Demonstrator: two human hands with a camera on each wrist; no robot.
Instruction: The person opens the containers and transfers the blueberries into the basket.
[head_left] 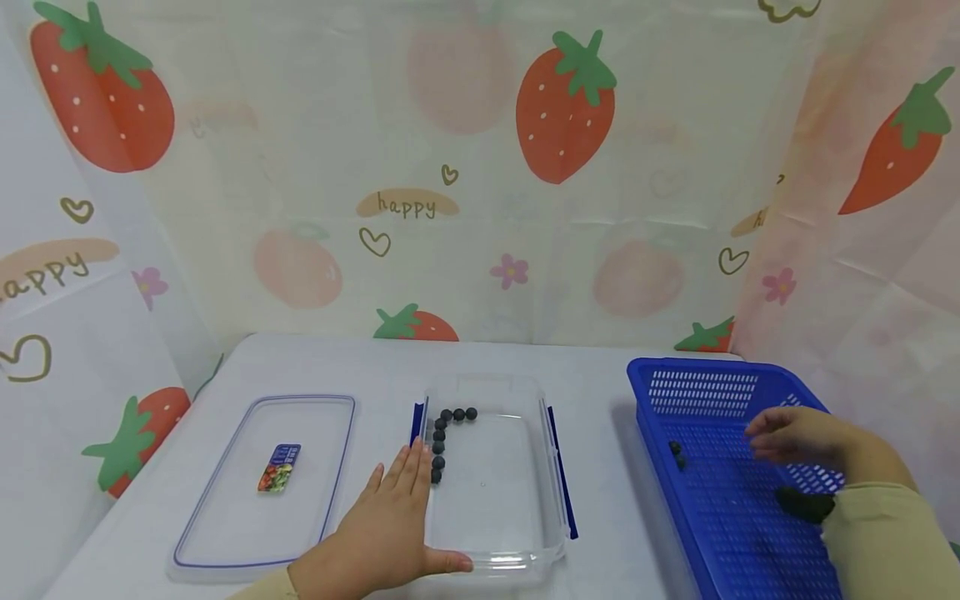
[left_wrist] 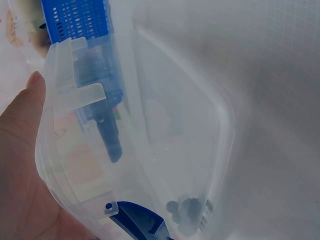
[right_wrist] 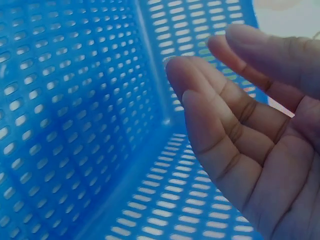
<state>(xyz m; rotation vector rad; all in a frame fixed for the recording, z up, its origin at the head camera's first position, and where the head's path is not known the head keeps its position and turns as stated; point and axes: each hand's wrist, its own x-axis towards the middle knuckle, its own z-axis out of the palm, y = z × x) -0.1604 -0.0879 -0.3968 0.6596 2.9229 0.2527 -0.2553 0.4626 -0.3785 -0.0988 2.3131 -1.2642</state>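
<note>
A clear plastic container (head_left: pixel 495 560) with blue side clips stands in the middle of the table. Inside, several dark round berries, blueberry-like (head_left: pixel 438 435), line its left side and turn along the far end. My left hand (head_left: pixel 390 525) rests against the container's left and near sides, fingers straight and thumb out along the near rim. Over the blue basket (head_left: pixel 731 542) on the right hovers my right hand (head_left: pixel 802 437), its fingers loosely bent. The right wrist view shows nothing between those fingers (right_wrist: pixel 210 120). Near the basket's left wall lie a few small dark berries (head_left: pixel 677 450).
A clear lid (head_left: pixel 225 533) with a blue seal lies left of the container, a colourful label (head_left: pixel 279 468) on it. A dark green elongated thing (head_left: pixel 802 505) lies in the basket, partly behind the right sleeve. A strawberry-print curtain (head_left: pixel 480 225) hangs behind the table.
</note>
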